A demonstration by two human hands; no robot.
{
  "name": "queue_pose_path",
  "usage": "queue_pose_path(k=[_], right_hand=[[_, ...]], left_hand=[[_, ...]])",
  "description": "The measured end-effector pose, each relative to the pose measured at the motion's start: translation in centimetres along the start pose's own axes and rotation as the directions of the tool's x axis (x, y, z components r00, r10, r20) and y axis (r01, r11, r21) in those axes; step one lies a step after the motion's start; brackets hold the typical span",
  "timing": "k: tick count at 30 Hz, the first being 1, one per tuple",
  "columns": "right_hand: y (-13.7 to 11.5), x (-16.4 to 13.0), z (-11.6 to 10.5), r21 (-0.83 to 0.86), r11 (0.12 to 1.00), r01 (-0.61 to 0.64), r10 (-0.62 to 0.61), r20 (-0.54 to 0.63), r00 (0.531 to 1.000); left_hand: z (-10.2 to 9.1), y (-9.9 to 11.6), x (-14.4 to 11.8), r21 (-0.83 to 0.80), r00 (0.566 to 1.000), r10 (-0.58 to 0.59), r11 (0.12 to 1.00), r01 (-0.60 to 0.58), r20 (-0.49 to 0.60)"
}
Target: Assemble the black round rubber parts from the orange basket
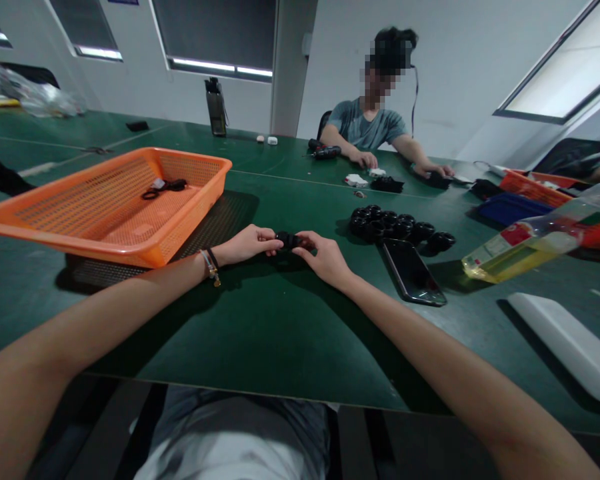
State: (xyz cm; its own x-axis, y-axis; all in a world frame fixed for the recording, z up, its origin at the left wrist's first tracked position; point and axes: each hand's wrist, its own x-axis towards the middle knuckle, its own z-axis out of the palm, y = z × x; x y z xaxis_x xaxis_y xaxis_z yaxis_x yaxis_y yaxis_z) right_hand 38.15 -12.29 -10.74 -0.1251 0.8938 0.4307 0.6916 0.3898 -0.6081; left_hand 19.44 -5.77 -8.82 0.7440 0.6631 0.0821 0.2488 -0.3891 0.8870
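Note:
Between my two hands, just above the green table (260, 333), is a small black part (286, 240), rounded and glossy; its exact kind is too small to make out. My left hand (253, 243) pinches its left end between thumb and fingers. On the other end, my right hand (323, 255) closes its thumb and fingertips. To the right lies a cluster of glossy black round parts (400, 227). An orange plastic basket (180, 250) stands left of my left hand, with black coiled cords (163, 189) inside.
A smartphone (414, 270) lies right of my right hand. Beyond it are a tilted bottle of yellow liquid (525, 243) and a white slab-like object (565, 340). Across the table sits a co-worker (370, 123) near a power drill (325, 151). A dark water bottle (215, 108) stands farther back.

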Motion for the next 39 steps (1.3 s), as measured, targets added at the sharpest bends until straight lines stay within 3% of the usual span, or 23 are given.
queue_pose_path(k=[9,22,39], right_hand=[[-0.12,-0.18,-0.1,0.044,0.998,0.042,-0.041,-0.019,0.999],[0.35,-0.11,0.23,0.106,0.994,0.008,-0.006,-0.022,1.0],[0.25,-0.09,0.03,0.03,1.0,0.006,-0.006,0.004,1.0]], left_hand=[[-0.04,0.02,-0.03,0.032,1.0,0.019,0.999,-0.019,0.002],[0.07,-0.04,0.01,0.012,1.0,0.001,1.0,-0.001,0.005],[-0.06,-0.09,0.0,0.027,1.0,0.015,1.0,-0.016,0.016]])
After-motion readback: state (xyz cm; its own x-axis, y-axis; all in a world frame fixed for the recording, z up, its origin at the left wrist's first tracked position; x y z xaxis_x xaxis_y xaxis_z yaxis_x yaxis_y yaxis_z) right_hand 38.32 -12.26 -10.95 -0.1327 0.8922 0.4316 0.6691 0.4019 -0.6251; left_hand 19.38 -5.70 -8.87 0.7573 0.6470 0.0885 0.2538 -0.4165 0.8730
